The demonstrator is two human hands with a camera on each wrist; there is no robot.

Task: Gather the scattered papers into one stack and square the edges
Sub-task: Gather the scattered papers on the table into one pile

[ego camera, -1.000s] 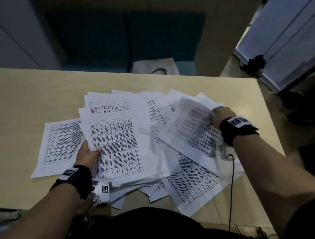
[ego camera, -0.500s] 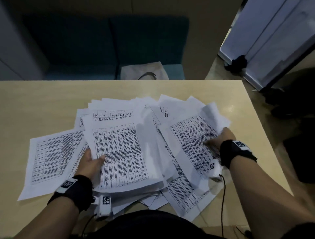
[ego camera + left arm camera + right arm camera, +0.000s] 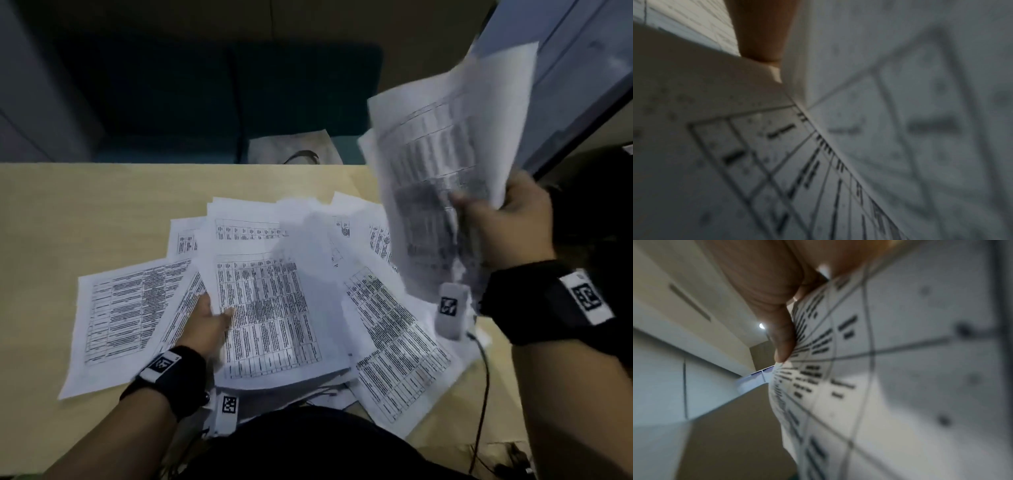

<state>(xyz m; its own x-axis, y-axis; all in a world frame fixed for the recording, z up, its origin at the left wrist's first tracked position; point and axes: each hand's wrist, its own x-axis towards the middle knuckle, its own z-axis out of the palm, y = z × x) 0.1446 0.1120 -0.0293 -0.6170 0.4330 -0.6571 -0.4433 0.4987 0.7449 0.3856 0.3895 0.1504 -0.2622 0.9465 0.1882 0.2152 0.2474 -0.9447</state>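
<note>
- Pale wood table carried a loose spread of white printed papers, sheets overlapping at odd angles, tables of small text on most.
- Right hand was raised above the table's right side, fingers and thumb curled round a few lifted sheets; these stood nearly upright, curved and motion-blurred, upper edge reaching toward the top right of the head view.
- In the right wrist view a thumb pressed on the printed face of the bowed sheet.
- Left hand lay at the left edge of the thickest pile; thumb rested on the top page, fingers hidden under it, so it gripped that pile at the edge.
- Left wrist view: one fingertip btwn two sheets, rest too blurred to tell.
- One single sheet lay flat to the left of the left hand, partly tucked under neighbouring pages.
- Black wrist bands w/ white tags on both forearms; thin cable hung from the right one.
- Beyond the far table edge: dark teal sofa w/ a light bag on it.
</note>
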